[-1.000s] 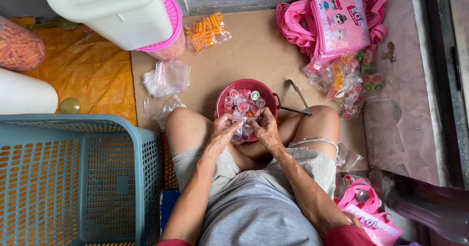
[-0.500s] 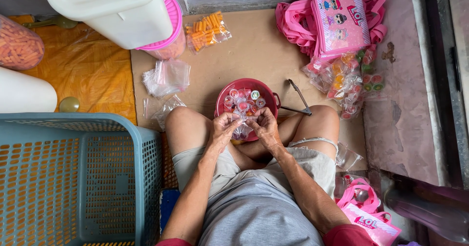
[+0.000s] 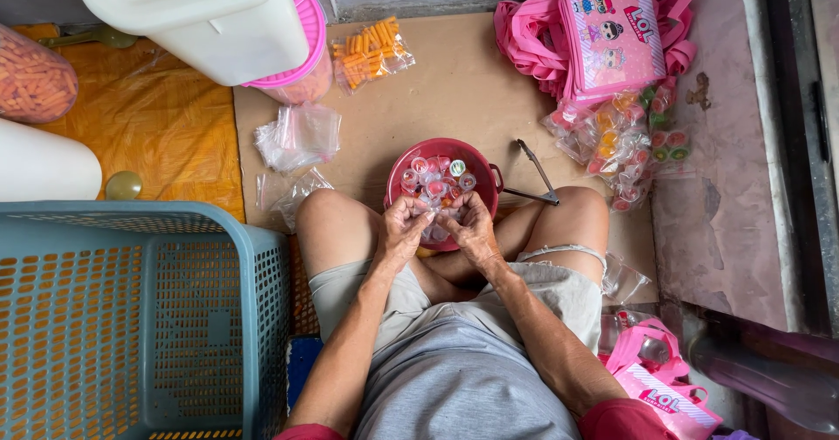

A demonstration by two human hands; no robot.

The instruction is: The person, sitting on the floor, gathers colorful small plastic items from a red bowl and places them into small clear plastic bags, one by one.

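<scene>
I sit cross-legged on a cardboard sheet. A red round bowl full of several small jelly cups stands between my knees. Both hands are held together just over its near rim. My left hand and my right hand pinch a small clear plastic bag between their fingertips; what is inside it is hidden by the fingers.
A blue mesh laundry basket stands at my left. Clear bags, a bag of orange snacks, metal tongs, filled jelly bags and pink cartoon tote bags lie around. A white tub is at the back.
Both hands stay together over the bowl's near rim; only the fingers shift slightly on the small bag. Nothing else has moved.
</scene>
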